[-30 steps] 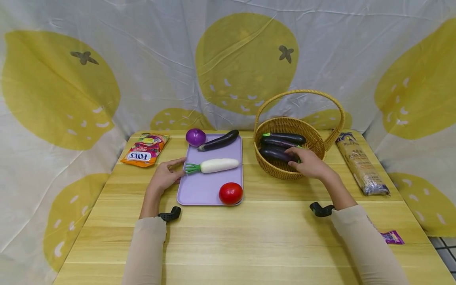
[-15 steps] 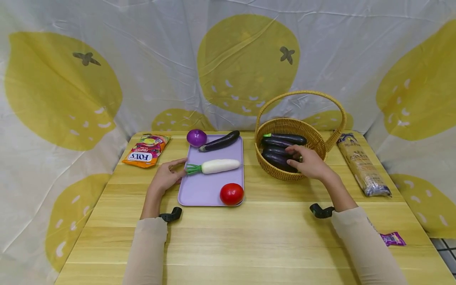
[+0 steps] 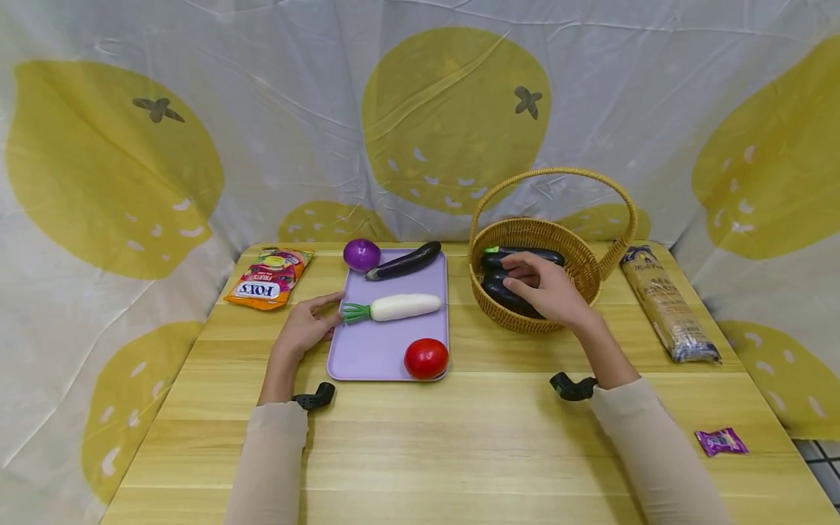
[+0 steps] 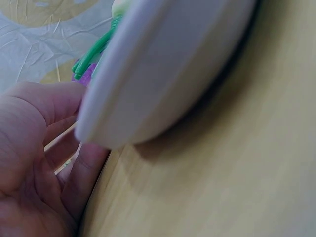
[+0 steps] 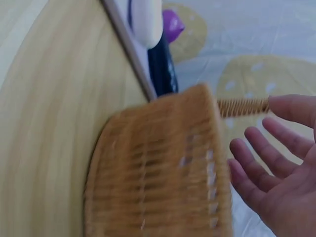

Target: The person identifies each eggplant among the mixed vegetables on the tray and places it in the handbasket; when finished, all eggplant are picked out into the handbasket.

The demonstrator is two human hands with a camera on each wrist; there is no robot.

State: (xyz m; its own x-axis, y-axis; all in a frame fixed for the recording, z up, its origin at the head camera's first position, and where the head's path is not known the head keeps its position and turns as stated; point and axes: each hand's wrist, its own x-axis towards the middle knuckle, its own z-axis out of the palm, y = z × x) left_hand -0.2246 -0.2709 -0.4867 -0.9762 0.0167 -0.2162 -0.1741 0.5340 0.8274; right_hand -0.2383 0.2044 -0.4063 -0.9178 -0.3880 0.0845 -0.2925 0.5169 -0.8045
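Note:
My left hand (image 3: 307, 325) grips the left rim of a pale purple tray (image 3: 367, 357), its fingers reaching under the edge in the left wrist view. On the tray lie a white radish (image 3: 405, 307) with green stalks, a red tomato (image 3: 426, 359) and a dark eggplant (image 3: 407, 262). A purple onion (image 3: 362, 255) sits at the far left corner. Over the wicker basket (image 3: 525, 322) hovers my right hand (image 3: 550, 292), fingers loosely bent with nothing between them. Beneath it, dark eggplants (image 3: 505, 293) lie in the basket, partly hidden by the hand.
The basket's tall handle (image 3: 558, 171) arches up behind the right hand. An orange candy bag (image 3: 269, 278) lies at the left, a long pasta packet (image 3: 666, 306) at the right. A small purple sweet (image 3: 722, 442) is near the right edge. A lemon-print cloth (image 3: 453, 117) hangs behind.
My right hand has come off the front eggplant, which now lies in the basket, and has shifted left above it. My left hand stays at the tray's rim.

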